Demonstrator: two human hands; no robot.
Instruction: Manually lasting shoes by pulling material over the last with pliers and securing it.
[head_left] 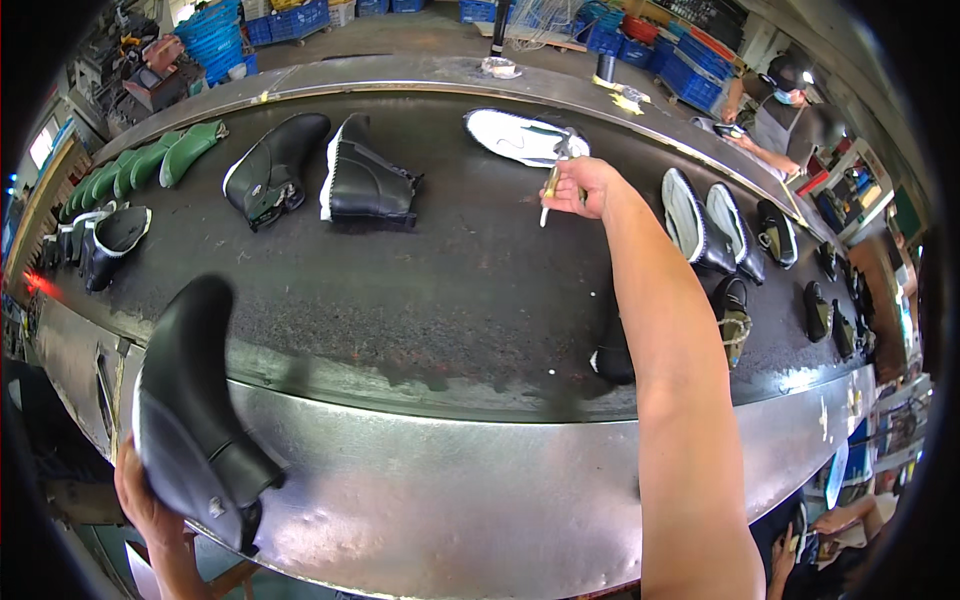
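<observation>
Left hand (148, 500) holds the black boot (195, 410) at the table's (440, 290) near-left edge, right hand (585, 188) grips a slim tool (553, 180) by the white shoe-shaped piece (505, 135); steady boot, fingers clear of its pale rim, advisable.

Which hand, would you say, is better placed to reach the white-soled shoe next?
Likely the right hand, holding a tool near the shoe; the left hand holds a black boot farther away.
</observation>
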